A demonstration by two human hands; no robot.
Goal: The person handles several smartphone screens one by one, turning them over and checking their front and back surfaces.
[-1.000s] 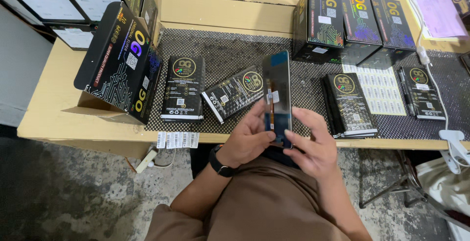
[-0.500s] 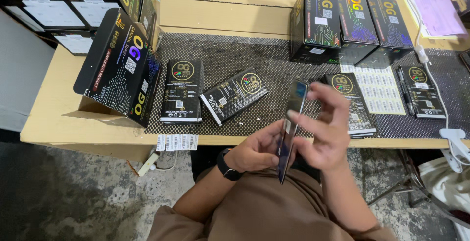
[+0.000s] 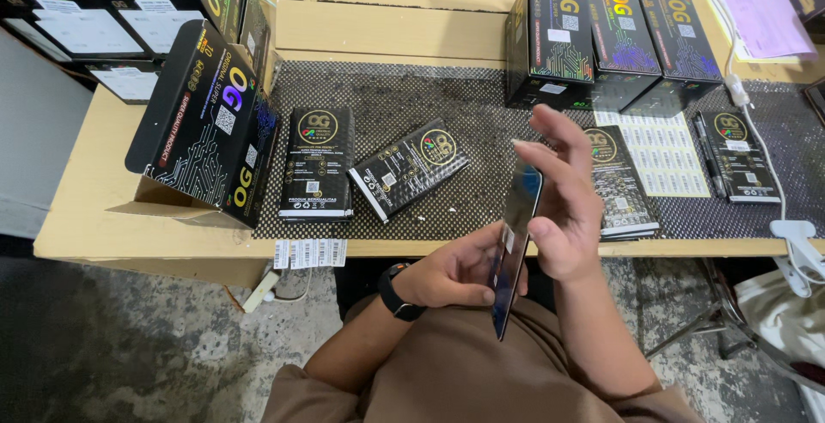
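I hold a thin dark glossy panel point(image 3: 514, 247), like a phone screen, edge-on above my lap. My left hand point(image 3: 455, 272), with a black watch on its wrist, grips the panel's lower part. My right hand point(image 3: 563, 199) steadies the upper part with the thumb against it and the fingers spread. On the black mat point(image 3: 430, 96) just beyond lie two flat black packets point(image 3: 316, 163) point(image 3: 411, 168) to the left and a small stack of the same packets point(image 3: 620, 184) right of my hands.
An open black carton point(image 3: 206, 126) leans at the table's left. Three black cartons point(image 3: 610, 36) stand at the back right. A white label sheet point(image 3: 662, 152), another packet point(image 3: 735, 158), a pink paper point(image 3: 760, 15) and a white cable point(image 3: 735, 88) lie right. Barcode stickers point(image 3: 309, 254) hang off the table edge.
The panel has turned from facing me to edge-on and come lower toward my lap. My right hand's fingers have opened out while the left hand keeps its grip.
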